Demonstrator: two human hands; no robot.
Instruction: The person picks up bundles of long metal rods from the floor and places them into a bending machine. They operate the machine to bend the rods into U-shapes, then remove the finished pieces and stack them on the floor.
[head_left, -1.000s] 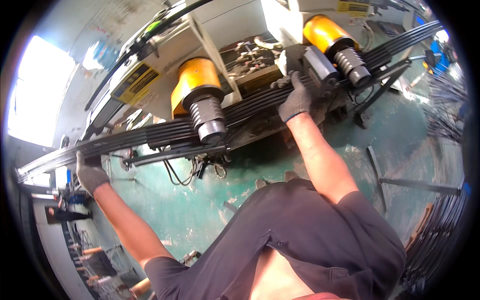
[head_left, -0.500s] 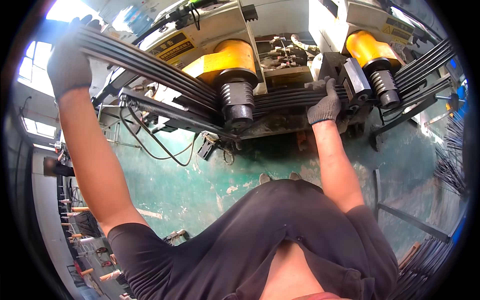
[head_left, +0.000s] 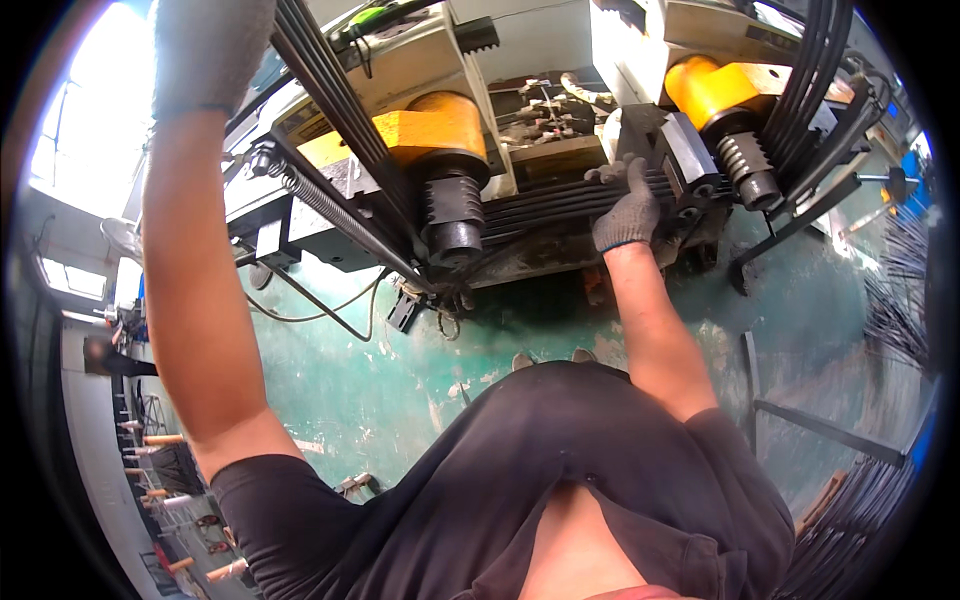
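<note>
A bundle of long dark metal rods (head_left: 545,205) runs across the machine, with both ends bent upward. My left hand (head_left: 212,60), in a grey glove, is raised at the upper left beside the rods' left end; its fingers are cut off by the picture's top edge. My right hand (head_left: 628,215), also gloved, rests on the middle stretch of rods with its fingers apart, left of a steel block (head_left: 688,155). Ribbed dark rollers stand under two yellow arms, the left roller (head_left: 455,210) and the right roller (head_left: 748,165), against the rods.
A coil spring (head_left: 320,200) lies along a bar at the left of the machine, above a hanging cable (head_left: 375,305). Bundles of thin rods (head_left: 850,535) lie at the right beside a metal frame (head_left: 825,430). A person (head_left: 110,357) stands far left.
Both rod ends have swung upward to a steeper angle. My left hand has risen with the left end, toward the top edge. My right hand stays on the rods.
</note>
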